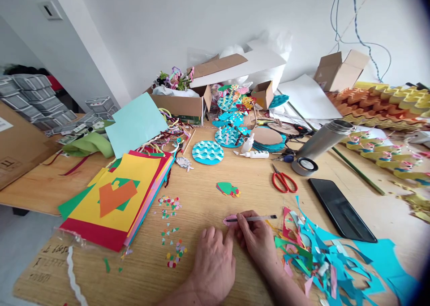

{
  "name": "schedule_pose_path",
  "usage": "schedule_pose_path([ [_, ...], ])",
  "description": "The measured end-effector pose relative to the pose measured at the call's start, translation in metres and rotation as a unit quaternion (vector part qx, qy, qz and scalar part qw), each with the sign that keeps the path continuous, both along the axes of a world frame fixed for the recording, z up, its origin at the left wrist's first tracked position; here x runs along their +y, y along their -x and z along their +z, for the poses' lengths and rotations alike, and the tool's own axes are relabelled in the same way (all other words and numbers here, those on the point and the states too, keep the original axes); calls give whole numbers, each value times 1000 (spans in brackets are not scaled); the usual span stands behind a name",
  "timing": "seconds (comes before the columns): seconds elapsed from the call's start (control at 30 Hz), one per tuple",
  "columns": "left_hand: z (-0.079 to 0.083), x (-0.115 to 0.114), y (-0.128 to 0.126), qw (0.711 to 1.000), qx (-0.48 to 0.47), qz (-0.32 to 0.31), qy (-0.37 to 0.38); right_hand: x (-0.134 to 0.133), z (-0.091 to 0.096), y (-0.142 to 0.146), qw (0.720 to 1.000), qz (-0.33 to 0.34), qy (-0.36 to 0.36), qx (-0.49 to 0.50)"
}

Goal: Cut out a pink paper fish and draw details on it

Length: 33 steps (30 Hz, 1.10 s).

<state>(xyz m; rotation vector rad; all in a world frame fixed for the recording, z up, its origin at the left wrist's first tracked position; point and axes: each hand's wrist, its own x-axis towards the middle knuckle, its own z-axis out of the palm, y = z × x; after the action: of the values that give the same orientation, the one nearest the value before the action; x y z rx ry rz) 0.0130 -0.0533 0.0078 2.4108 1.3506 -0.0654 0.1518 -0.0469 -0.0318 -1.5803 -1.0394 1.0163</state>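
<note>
My right hand [257,239] pinches a slim grey pencil [260,217], its tip resting on a small pink paper cutout [230,220]. Beside it my left hand [215,263] lies on the table with fingers curled, the forefinger pressing the cutout's lower edge. Just beyond the hands lies a green paper fish shape [227,188] with red and coloured bits at one end. To the left, small paper dots and triangles [176,253] are scattered in groups. Red-handled scissors [284,180] lie beyond my right hand.
Coloured paper sheets [141,194] are stacked at left. Paper scraps [322,261] and a black phone [341,209] lie at right. Behind are a glue bottle [257,154], a wavy blue disc [207,152], a steel flask [322,140] and a cardboard box [178,105].
</note>
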Motion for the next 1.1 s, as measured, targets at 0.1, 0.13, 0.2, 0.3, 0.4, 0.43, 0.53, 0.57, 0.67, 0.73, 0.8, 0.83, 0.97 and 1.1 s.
schedule_pose_path([
  [0.1,1,0,0,1000,4,-2,10,0,1,1,1000,-1,-2,3],
  [0.13,1,0,0,1000,3,-3,9,-1,2,1,1000,-3,-2,5],
  [0.2,0,0,0,1000,-2,-4,-2,0,2,1,1000,-5,0,9],
  [0.3,-2,0,1,1000,-7,-4,-9,1,2,1,1000,-6,5,5],
  [0.4,-2,0,1,1000,-2,-4,-3,1,3,1,1000,-4,7,0],
  [0.43,-2,0,1,1000,-1,-5,-4,1,4,1,1000,-4,7,0],
  [0.53,-2,0,0,1000,-1,-6,-8,-1,5,0,1000,-14,-1,12],
  [0.57,-2,0,0,1000,0,-6,-10,-3,6,0,1000,-23,-7,20],
  [0.67,-3,0,1,1000,0,-12,-18,-5,7,1,996,-73,-41,42],
  [0.73,-4,0,1,1000,-1,-16,-16,-5,10,0,989,-112,-82,46],
  [0.8,-5,0,2,1000,-5,-15,-12,-4,15,-1,981,-135,-132,37],
  [0.83,-5,0,2,1000,-7,-14,-10,-5,19,-2,977,-140,-155,28],
  [0.97,-8,-1,3,1000,-15,-8,-12,-20,34,-13,974,-126,-182,-56],
  [1.1,-10,0,3,999,-31,-3,-21,-69,26,-29,949,-110,-179,-236],
])
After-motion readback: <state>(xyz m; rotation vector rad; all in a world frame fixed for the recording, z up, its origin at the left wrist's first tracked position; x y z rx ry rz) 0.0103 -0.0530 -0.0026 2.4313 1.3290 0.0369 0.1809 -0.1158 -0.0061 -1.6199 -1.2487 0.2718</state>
